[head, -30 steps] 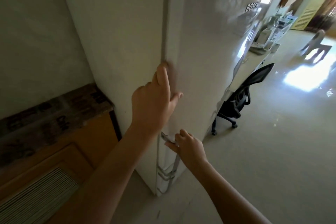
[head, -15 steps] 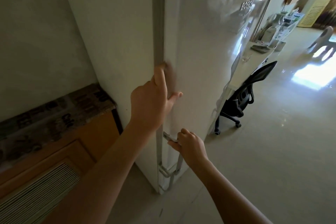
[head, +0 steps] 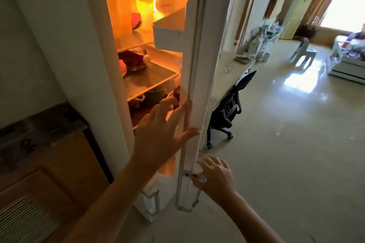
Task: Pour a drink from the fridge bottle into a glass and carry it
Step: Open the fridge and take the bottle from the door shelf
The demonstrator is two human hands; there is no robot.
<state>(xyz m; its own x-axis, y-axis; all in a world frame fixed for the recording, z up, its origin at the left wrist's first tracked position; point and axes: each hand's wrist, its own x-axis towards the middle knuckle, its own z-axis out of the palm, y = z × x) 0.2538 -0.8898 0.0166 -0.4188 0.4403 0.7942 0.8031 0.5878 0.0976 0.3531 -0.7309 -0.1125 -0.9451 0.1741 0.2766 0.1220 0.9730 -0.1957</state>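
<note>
The white fridge door [head: 194, 77] stands partly open, and the inside glows orange. A dark-red bottle [head: 134, 59] with a white cap lies on its side on the middle glass shelf. My left hand [head: 162, 136] is spread open against the door's inner edge, fingers apart, holding nothing. My right hand [head: 214, 178] is closed around the metal door handle [head: 192, 175] low on the door's outer edge. A clear glass [head: 228, 67] stands on the white counter [head: 223, 81] beyond the door.
A black office chair [head: 227, 112] sits against the counter just behind the door. A wooden cabinet [head: 39, 156] with a vent is at my left. More items fill the lower fridge shelf. Shiny floor spreads to the right toward a small chair and a bed.
The fridge door has swung open from shut, showing the lit shelves. My left hand slid from the closed door's edge to its inner edge; my right hand kept hold of the handle.
</note>
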